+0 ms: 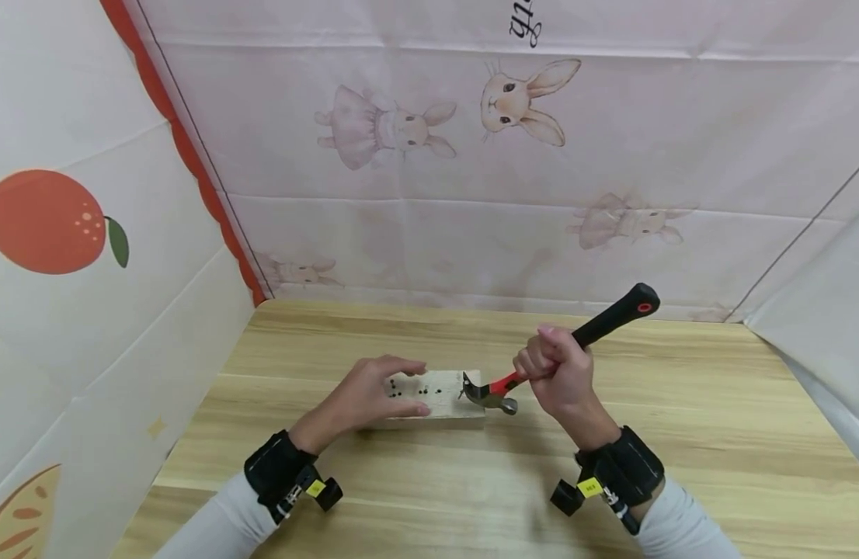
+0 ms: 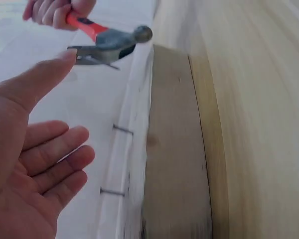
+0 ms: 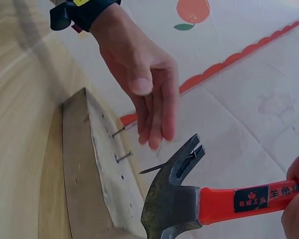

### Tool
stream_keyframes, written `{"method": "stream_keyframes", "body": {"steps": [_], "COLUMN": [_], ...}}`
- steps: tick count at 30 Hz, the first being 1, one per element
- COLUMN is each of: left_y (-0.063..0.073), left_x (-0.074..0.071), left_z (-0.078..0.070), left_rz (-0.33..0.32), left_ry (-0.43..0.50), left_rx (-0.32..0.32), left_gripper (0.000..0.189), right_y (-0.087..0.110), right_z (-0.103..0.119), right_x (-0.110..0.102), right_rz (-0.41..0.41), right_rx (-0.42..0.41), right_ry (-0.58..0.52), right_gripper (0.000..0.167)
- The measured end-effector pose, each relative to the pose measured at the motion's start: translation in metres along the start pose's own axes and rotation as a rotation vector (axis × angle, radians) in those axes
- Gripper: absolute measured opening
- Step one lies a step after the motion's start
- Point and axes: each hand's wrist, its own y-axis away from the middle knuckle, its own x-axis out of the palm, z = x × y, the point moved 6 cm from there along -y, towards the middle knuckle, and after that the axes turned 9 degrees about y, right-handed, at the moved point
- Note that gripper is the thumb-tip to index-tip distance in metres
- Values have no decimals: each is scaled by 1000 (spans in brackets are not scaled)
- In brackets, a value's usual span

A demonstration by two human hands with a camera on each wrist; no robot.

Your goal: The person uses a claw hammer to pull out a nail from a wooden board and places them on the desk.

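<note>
My right hand point(image 1: 561, 374) grips the red-and-black handle of a claw hammer point(image 3: 172, 194). A loose-looking nail point(image 3: 152, 170) sits in the slot of the hammer's claw, its pointed end sticking out above the block. The pale wooden block point(image 1: 452, 380) lies on the table, with several dark holes or nail heads along its top. Two nails point(image 3: 123, 158) stand upright in it. My left hand point(image 1: 373, 394) hovers over the block's left part, thumb and fingers spread and holding nothing. In the left wrist view its thumb tip point(image 2: 70, 56) overlaps the hammer's claw; whether they touch, I cannot tell.
The block rests on a wood-grain table point(image 1: 429, 489). Behind it rises a pink sheet point(image 1: 429, 233) printed with rabbits, and on the left a white sheet point(image 1: 108, 334) with fruit prints. Each wrist carries a black strap with a camera point(image 1: 568, 497).
</note>
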Motion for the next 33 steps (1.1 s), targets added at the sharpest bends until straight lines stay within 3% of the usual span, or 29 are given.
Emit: {"method": "stream_keyframes", "body": {"steps": [6,11,19,33], "left_y": [-4,-8,-10,-11], "left_x": [9,18,26,28], "left_z": [-13,-16,-26,-32], "left_rz": [-7,-6,9,43], "left_ry": [55,81,104,19], "left_rx": [79,87,186,260], "left_gripper": [45,31,7,5], "right_y": [2,4,5,8], "right_z": [5,7,8,11], "right_x": [13,23,30,34], "right_rz": [50,71,92,177], "right_rx": [-42,-46,-49,-142], "right_ry": [-36,-21,-13,-59], "right_gripper": [45,44,44,42]}}
